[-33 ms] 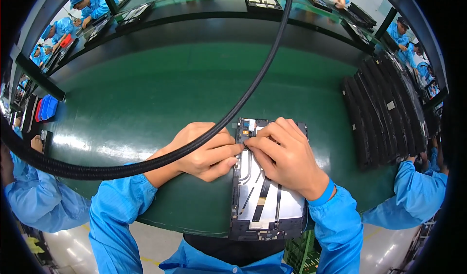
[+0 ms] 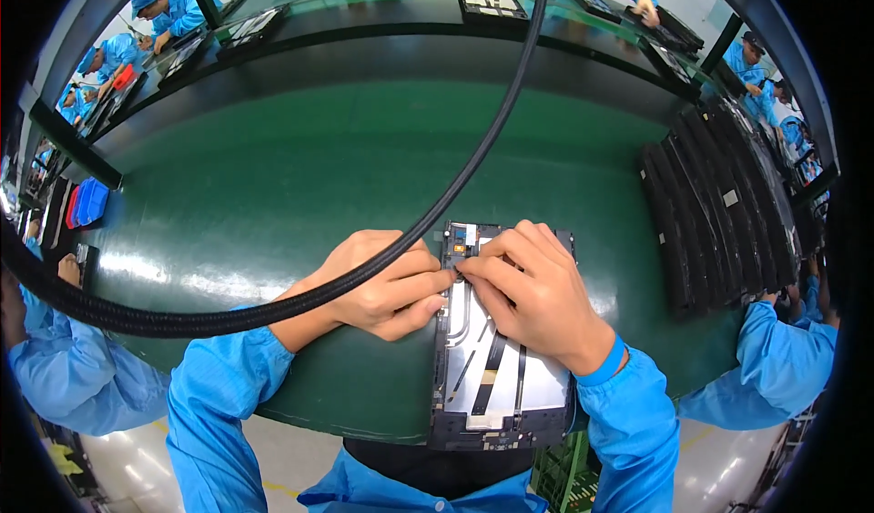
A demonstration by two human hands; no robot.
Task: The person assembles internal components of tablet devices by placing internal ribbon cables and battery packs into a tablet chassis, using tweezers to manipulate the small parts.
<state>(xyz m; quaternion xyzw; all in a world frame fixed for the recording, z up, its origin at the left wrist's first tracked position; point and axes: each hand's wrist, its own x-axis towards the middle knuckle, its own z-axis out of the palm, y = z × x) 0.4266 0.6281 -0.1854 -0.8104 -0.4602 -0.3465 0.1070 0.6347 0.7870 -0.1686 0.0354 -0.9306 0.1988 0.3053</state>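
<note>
An opened tablet-like device (image 2: pixel 464 395) lies near the table's front edge, its long side pointing away from me. Inside its black frame show white panels, dark ribbon cables and thin wires. My right hand (image 2: pixel 537 285) rests over the upper part, thumb and fingers pinched together near the frame's upper left. Against the left edge, my left hand (image 2: pixel 387 285) has its fingers curled, the tips almost meeting those of the right. Whatever small part lies between the fingertips is hidden. A blue band (image 2: pixel 604 362) circles my right wrist.
A thick black braided cable (image 2: pixel 382 272) arcs across the view, in front of my left hand. Black slabs (image 2: pixel 719 213) stand in a row at the right. Blue bins (image 2: pixel 89 203) are at the far left. Co-workers sit on both sides and beyond the raised shelf (image 2: pixel 391 41).
Beyond the shelf at the top right, a co-worker's hand has shifted slightly to the right. My own hands and the device look unmoved.
</note>
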